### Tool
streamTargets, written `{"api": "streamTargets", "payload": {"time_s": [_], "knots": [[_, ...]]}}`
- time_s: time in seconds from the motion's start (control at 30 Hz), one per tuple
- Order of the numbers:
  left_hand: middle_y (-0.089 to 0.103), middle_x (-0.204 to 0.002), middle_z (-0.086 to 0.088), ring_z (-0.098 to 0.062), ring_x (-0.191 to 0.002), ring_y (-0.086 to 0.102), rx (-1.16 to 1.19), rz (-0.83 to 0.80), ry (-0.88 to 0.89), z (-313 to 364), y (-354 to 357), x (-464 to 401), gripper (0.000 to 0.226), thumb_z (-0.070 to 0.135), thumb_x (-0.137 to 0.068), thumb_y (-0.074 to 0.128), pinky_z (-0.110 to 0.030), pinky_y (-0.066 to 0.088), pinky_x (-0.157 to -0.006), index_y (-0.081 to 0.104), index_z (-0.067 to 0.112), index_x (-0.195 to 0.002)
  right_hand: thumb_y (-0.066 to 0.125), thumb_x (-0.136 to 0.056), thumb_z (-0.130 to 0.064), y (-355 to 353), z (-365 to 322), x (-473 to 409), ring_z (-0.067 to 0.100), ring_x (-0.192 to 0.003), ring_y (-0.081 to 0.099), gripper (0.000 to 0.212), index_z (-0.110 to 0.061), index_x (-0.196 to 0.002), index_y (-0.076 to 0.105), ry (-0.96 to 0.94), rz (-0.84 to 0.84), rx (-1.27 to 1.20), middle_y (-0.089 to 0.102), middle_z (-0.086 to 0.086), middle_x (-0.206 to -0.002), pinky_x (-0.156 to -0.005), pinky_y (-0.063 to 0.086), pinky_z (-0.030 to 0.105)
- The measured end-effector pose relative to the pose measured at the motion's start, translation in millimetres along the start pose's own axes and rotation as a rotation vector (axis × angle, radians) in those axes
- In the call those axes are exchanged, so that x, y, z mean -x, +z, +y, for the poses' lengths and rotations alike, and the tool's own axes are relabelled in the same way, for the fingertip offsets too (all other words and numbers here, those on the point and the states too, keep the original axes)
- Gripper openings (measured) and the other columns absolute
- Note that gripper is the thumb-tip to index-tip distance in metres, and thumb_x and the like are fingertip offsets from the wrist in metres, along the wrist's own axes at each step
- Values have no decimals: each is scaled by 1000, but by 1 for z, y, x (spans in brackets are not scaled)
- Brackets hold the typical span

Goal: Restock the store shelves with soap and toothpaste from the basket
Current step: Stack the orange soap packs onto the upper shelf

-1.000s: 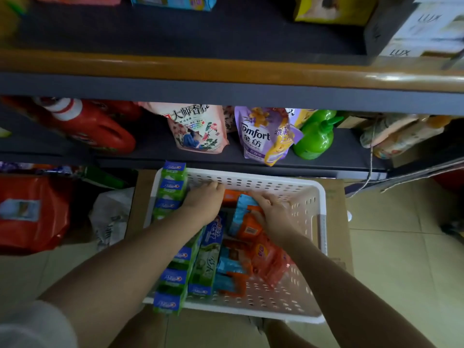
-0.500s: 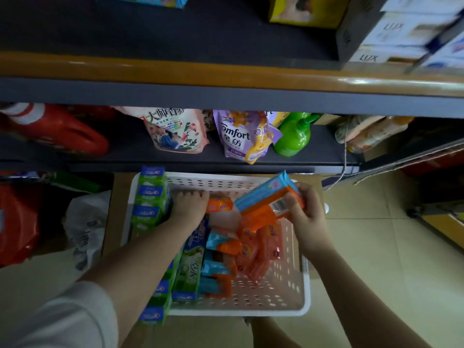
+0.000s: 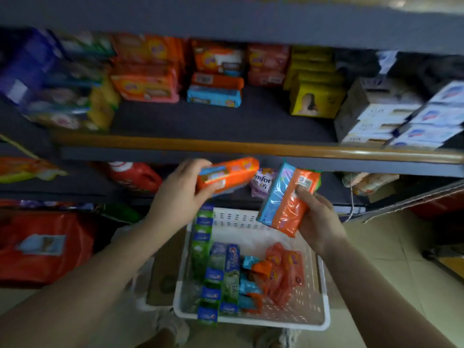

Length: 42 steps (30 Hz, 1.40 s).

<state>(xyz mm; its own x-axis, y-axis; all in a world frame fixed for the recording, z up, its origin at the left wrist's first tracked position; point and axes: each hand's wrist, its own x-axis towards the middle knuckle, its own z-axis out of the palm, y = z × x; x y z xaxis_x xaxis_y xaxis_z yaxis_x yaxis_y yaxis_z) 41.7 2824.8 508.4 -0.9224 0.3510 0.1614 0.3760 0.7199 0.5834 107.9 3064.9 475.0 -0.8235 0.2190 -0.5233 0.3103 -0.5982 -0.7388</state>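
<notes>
My left hand (image 3: 175, 194) grips an orange soap pack (image 3: 228, 175) lifted above the white basket (image 3: 324, 295), just under the wooden shelf edge (image 3: 251, 148). My right hand (image 3: 317, 217) holds an orange and blue soap pack (image 3: 286, 199) tilted upright over the basket's far rim. In the basket lie green and blue toothpaste boxes (image 3: 213, 270) on the left and more orange soap packs (image 3: 283, 272) on the right. The shelf above carries stacked orange soap packs (image 3: 145, 87) and an orange-over-blue stack (image 3: 216, 92).
Yellow boxes (image 3: 313, 99) and white soap cartons (image 3: 381, 111) fill the shelf's right side, with bare shelf (image 3: 200, 121) in front of the orange packs. A red detergent jug (image 3: 135, 175) and a purple pouch (image 3: 262, 180) stand on the lower shelf. A red bag (image 3: 45, 247) sits left.
Both hands have risen out of the basket, each with a soap pack. The left hand took hold of an orange pack. My view has tilted up to the upper shelf.
</notes>
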Motion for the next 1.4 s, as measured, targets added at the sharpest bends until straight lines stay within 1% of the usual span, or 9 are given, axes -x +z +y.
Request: {"api": "streamTargets", "payload": {"time_s": [0.1,0.3,0.43,0.53,0.8,1.0,1.13,1.3,1.4], "knots": [[60,-110,-22,-34,-99,57,7,173,47,-13,-49,-35,36,12,-81,67,-21,35,-77,54,0,-112,55,-88,-11,46,-28,0,12,-62,68,8,-12,-84,62,-158,-62,199,71,-1,-67,-51,56,29],[59,-119,-16,-26,-107,55,104,95,5,-56,-47,-116,38,18,-83,65,-24,42,-85,53,8,-118,59,-88,-27,116,-73,-22,-14,-70,55,18,-15,-101,61,-885,-37,1063,62,-7,-77,-64,43,8],[57,-123,-14,-23,-108,55,179,48,-56,-76,-26,-143,39,18,-86,62,-14,40,-78,50,9,-122,57,-88,-35,144,-80,-56,37,-102,56,44,-12,-125,52,-1075,66,1716,63,19,-110,-79,41,41],[56,-124,-11,-21,-105,56,140,2,-24,-85,-25,-155,44,20,-86,62,-11,41,-77,44,14,-126,54,-90,-33,156,-69,-79,38,-114,47,46,-22,-134,45,-989,2,1962,55,15,-129,-88,38,43],[57,-124,-11,-26,-105,58,96,-87,-98,-101,-37,-149,55,14,-84,64,-42,49,-90,37,15,-131,66,-77,-45,163,-53,-90,38,-115,46,65,-14,-130,45,-901,-64,1838,56,17,-124,-96,36,44],[54,-126,-13,-27,-104,58,41,-78,-97,-98,-36,-154,56,18,-86,61,-45,49,-88,34,18,-135,63,-83,-26,131,-65,-86,36,-120,40,55,-16,-134,44,-966,128,1984,49,14,-134,-90,16,40],[52,-128,-15,-31,-108,56,-6,-58,-97,-103,-31,-156,58,22,-85,61,-48,48,-91,33,21,-136,60,-85,-29,140,-62,-95,37,-120,39,54,-17,-134,41,-867,99,2033,47,15,-133,-95,33,46],[55,-124,-10,-28,-107,54,78,-67,-30,-101,-33,-152,56,17,-81,66,-44,49,-89,39,23,-130,66,-79,-15,117,-71,-86,38,-109,45,45,-13,-121,51,-972,214,2127,53,17,-123,-92,32,49],[55,-125,-6,-22,-100,58,133,-76,-22,-99,-35,-148,55,11,-82,64,-33,48,-80,40,26,-129,69,-80,-26,109,-74,-80,36,-108,44,44,-10,-118,54,-856,20,1958,54,18,-118,-92,30,40]]}}
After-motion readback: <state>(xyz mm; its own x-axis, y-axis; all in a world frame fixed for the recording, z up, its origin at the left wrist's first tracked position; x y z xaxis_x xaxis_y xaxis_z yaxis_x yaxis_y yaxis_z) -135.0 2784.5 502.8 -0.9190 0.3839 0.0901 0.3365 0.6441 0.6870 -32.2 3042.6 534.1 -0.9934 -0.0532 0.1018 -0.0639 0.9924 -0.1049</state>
